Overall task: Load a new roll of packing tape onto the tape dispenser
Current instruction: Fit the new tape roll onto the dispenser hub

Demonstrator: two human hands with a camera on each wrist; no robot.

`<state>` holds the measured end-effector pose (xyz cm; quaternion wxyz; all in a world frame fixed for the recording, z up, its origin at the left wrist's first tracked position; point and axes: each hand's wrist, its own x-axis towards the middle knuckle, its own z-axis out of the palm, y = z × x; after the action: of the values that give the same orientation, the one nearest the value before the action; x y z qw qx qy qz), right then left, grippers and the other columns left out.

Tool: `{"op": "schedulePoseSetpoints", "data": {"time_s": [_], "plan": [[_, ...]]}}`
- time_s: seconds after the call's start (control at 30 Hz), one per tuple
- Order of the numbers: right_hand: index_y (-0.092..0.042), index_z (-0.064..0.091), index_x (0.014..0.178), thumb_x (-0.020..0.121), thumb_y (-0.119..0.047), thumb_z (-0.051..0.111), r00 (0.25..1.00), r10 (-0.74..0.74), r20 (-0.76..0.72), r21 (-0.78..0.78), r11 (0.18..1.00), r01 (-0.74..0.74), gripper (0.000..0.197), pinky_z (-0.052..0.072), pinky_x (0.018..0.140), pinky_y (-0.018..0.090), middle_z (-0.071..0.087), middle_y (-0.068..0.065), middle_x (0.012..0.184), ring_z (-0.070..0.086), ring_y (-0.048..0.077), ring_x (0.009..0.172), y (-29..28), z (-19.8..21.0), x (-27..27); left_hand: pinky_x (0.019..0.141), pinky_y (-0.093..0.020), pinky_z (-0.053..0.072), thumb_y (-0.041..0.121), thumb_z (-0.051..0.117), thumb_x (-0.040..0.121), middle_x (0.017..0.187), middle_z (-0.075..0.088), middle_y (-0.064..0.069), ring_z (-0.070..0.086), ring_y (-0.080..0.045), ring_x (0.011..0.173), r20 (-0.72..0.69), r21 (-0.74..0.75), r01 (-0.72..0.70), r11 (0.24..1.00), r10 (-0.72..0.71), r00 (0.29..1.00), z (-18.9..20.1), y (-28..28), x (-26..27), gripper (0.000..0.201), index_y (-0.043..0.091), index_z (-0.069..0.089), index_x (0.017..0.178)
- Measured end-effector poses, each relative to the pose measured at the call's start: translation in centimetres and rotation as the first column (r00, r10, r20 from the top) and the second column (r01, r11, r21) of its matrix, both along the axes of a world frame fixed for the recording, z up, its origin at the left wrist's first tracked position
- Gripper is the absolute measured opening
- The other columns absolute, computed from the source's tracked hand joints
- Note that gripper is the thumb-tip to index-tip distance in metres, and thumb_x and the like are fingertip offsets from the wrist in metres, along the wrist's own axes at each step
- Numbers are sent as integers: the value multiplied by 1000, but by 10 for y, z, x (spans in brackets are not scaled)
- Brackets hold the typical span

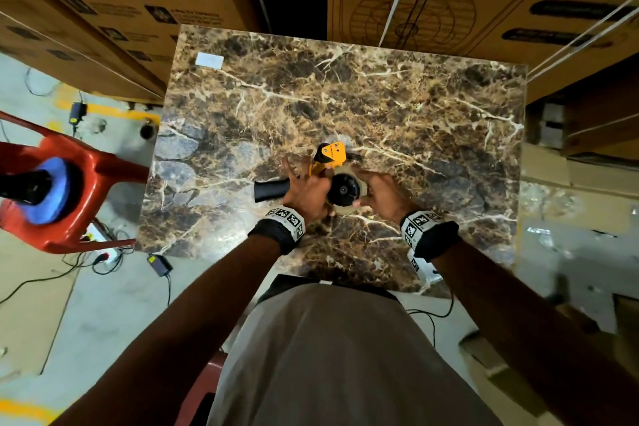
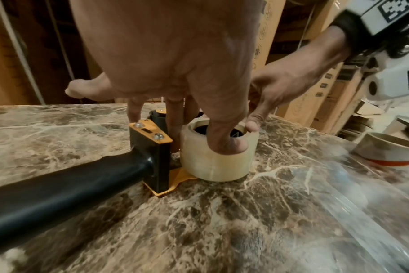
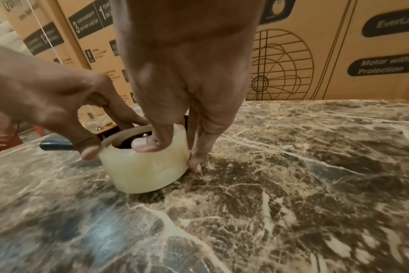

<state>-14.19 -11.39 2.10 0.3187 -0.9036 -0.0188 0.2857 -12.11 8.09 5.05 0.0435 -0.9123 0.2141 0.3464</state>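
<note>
The tape dispenser [image 1: 331,155] lies on its side on the marble table [image 1: 380,97], with a yellow frame and its black handle [image 2: 70,184] pointing left. A pale clear tape roll [image 2: 217,164] sits over the dispenser's black hub [image 1: 343,189]. My left hand [image 2: 201,146] pinches the roll, thumb on its near side and fingers down between roll and frame. My right hand [image 3: 173,153] grips the same roll [image 3: 147,170], thumb on the top rim and fingers down its far side. In the head view my left hand [image 1: 313,183] and right hand [image 1: 366,190] flank the roll.
An empty tape core [image 2: 390,147] with an orange edge and a sheet of clear film [image 2: 362,212] lie near the table's right front. Cardboard boxes [image 1: 484,3] stand behind the table. A red chair [image 1: 62,190] is on the left, with cables [image 1: 103,259] on the floor.
</note>
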Motion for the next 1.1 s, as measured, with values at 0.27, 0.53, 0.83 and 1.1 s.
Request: {"op": "schedulePoseSetpoints", "data": {"time_s": [0.27, 0.53, 0.83, 1.1], "plan": [[-32, 38, 156, 77, -27, 86, 998, -39, -49, -41, 999, 37, 92, 53, 101, 46, 64, 10, 138, 62, 29, 123, -1, -30, 1, 104, -84, -9, 56, 68, 84, 157, 38, -17, -3, -49, 152, -58, 58, 79, 995, -75, 995, -3, -5, 11, 88, 9, 36, 151], [-54, 30, 150, 64, -51, 80, 983, -152, -105, 17, 988, 155, 100, 57, 95, 49, 65, 1, 132, 64, 24, 120, -15, -103, -7, 107, -83, -4, 59, 68, 83, 161, 30, -14, 3, -47, 152, -33, 33, 94, 995, -93, 995, 2, -2, 14, 104, 9, 16, 158], [-21, 55, 144, 74, -12, 87, 986, -161, -43, 160, 973, 166, 77, 43, 85, 12, 69, 0, 121, 59, 11, 107, 8, 18, -13, 87, -81, -32, 78, 67, 63, 159, 33, -23, -4, -59, 147, -47, 1, 22, 1000, -22, 999, 2, -2, 0, 133, 13, 5, 161], [-28, 36, 155, 71, -13, 89, 994, -110, -24, 396, 912, 111, 100, 47, 105, 22, 51, -8, 128, 54, 2, 119, -7, 71, -43, 109, -44, 46, 41, 85, 67, 129, 67, 2, 61, -22, 121, -346, -568, -360, 740, 183, 920, 14, 33, 13, 76, 32, 55, 135]]}}
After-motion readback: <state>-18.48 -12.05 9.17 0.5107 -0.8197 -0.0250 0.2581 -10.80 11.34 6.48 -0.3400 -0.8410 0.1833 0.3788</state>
